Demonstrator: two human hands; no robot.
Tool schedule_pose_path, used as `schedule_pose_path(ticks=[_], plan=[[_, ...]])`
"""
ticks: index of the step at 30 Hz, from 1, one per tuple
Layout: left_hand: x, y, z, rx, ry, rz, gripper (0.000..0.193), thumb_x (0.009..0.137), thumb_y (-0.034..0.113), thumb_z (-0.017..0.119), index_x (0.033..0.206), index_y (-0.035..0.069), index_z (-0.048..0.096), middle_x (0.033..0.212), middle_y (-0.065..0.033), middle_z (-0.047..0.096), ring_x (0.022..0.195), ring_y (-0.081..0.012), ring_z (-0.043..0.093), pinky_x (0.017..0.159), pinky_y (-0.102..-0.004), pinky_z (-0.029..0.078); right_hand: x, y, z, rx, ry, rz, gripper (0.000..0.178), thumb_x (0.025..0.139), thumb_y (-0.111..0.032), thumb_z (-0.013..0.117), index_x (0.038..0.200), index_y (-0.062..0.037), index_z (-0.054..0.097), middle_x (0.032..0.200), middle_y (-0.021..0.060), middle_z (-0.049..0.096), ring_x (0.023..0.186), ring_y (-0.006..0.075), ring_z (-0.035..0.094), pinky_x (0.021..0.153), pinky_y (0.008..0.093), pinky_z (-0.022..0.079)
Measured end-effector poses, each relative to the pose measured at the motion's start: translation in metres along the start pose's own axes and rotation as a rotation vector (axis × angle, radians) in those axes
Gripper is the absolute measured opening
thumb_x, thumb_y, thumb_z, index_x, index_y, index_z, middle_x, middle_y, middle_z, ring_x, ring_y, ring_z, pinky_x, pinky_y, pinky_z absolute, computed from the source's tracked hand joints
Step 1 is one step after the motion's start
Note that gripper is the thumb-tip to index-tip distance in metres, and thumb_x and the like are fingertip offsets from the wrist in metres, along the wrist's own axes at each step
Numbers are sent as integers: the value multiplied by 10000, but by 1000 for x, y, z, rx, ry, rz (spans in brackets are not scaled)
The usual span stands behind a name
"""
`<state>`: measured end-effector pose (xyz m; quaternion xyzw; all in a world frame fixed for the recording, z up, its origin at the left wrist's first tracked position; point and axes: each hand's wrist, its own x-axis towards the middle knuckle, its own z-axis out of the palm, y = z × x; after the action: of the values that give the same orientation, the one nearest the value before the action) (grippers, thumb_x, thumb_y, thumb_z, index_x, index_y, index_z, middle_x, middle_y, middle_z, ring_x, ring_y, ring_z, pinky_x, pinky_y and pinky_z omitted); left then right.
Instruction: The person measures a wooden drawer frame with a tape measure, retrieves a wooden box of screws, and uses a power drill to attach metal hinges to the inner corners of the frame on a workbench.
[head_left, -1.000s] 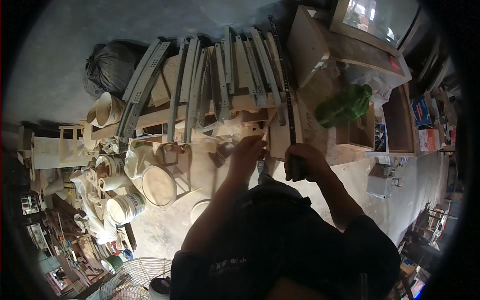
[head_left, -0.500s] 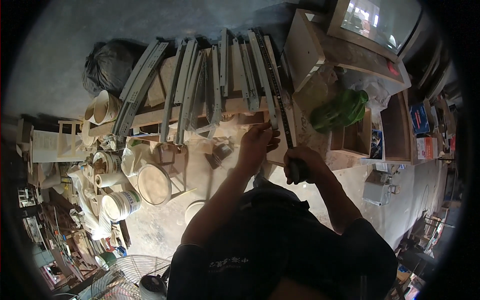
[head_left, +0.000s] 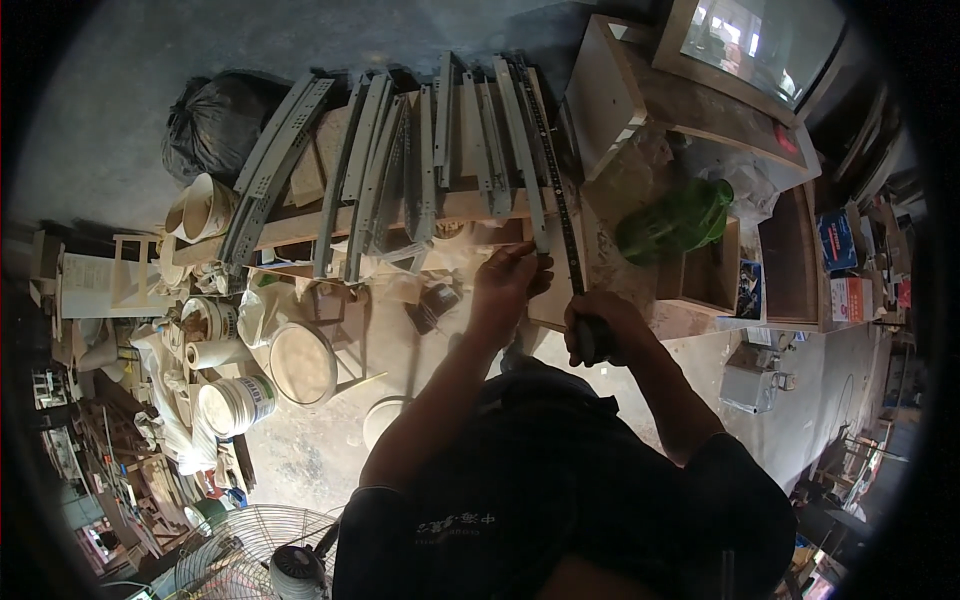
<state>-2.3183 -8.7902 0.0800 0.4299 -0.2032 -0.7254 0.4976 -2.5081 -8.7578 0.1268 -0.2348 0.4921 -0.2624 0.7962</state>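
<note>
So in the head view the person is leaning over a wooden desk (head_left: 285, 232) with a whole row of grey metal rails (head_left: 368, 140) lying across it, lots of their near ends poking out past the edge. The right hand (head_left: 612, 328) is wrapping around a dark tape measure (head_left: 597, 341), clamped on its case pretty firmly, and the black blade (head_left: 562, 205) is running out away from the body, just beside the rightmost rails. The left hand (head_left: 508, 288) is hovering around the near end of one of those rails, fingers partly curled; honestly can't tell if they're pinching it or just touching it. The two hands are staying apart, with a small gap between them. Off to the right, a green plastic bottle (head_left: 672, 225) is lying on its side next to an open wooden box (head_left: 730, 262). A black plastic bag (head_left: 215, 125) is slumping past the left end of the row, and down on the left a round stool (head_left: 303, 363), a white bucket (head_left: 235, 405) and a wire-caged fan (head_left: 245, 550) are crowding the floor (head_left: 310, 460).
</note>
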Motion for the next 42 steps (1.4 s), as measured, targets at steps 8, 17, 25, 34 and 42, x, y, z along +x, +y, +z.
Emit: schedule_pose_path(ticks=[8, 17, 25, 34, 42], plan=[[0, 5, 3, 73, -4, -18, 280, 1015, 117, 589, 1236, -55, 581, 1053, -139, 695, 889, -188, 677, 820, -318, 576, 5, 14, -15, -14, -40, 59, 365, 959, -297, 522, 876, 43, 625, 681, 183, 653, 533, 292, 650, 500, 391, 554], [2, 6, 1, 70, 12, -27, 305, 1017, 89, 556, 1281, -62, 532, 1113, -178, 695, 948, -227, 696, 855, -343, 589, 18, 39, -15, -134, -35, 23, 340, 963, -278, 503, 873, 29, 620, 694, 186, 667, 553, 293, 659, 540, 376, 545], [2, 5, 3, 73, 14, -35, 304, 1008, 80, 552, 1281, -52, 531, 1116, -178, 694, 944, -223, 695, 847, -341, 587, 26, 46, -24, -229, -23, 5, 311, 968, -253, 513, 891, 31, 614, 714, 194, 672, 579, 295, 670, 561, 389, 559], [5, -8, -8, -77, 9, 6, 269, 1003, 104, 600, 1246, -10, 586, 1087, -137, 703, 932, -207, 689, 841, -327, 583, 27, 45, -26, -543, -27, -185, 312, 950, -269, 546, 844, 11, 635, 701, 155, 662, 562, 247, 638, 548, 361, 537], [-13, -16, -63, 98, 67, 15, 404, 971, 146, 663, 1311, -36, 540, 1080, -143, 697, 909, -212, 686, 830, -323, 579, 18, 34, -11, -209, -4, 69, 376, 961, -297, 514, 814, 32, 623, 693, 182, 661, 553, 294, 658, 518, 379, 554]])
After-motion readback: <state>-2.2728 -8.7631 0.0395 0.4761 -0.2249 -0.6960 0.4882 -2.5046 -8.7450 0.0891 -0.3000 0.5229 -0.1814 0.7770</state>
